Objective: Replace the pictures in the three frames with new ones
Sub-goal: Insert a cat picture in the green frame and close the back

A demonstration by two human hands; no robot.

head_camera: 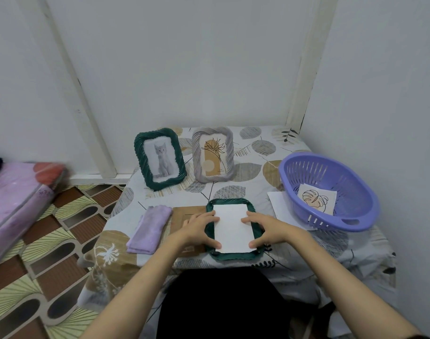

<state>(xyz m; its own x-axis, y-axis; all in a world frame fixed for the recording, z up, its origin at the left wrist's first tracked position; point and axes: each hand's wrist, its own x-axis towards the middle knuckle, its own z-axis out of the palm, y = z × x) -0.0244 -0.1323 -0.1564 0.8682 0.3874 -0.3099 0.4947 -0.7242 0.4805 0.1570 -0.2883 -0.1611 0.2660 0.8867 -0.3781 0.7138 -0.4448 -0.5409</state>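
1. In the head view, low in the centre of the picture, I am seating a white sheet (pixel 231 228), blank side up, into the back of a dark green frame (pixel 210 232) lying face down on the patterned tablecloth (pixel 307 250).
2. My left hand (pixel 198 227) is resting at the sheet's left edge, fingers loosely spread and pressing down, not gripping anything; my right hand (pixel 264 228) is mirroring it at the right edge, also flat and released.
3. To do this well, I am keeping pressure even on both sides so the sheet is sitting square inside the recess; I judge that the corners need checking before anything closes over it.
4. The brown backing board (pixel 184 216) is lying just left of the frame, partly under my left hand, beside a folded lilac cloth (pixel 149 228).
5. Toward the upper middle, the green cat frame (pixel 160 159) and the grey frame (pixel 212 154) are standing upright.
6. At the right, the purple basket (pixel 356 216) is holding a leaf print (pixel 316 198).
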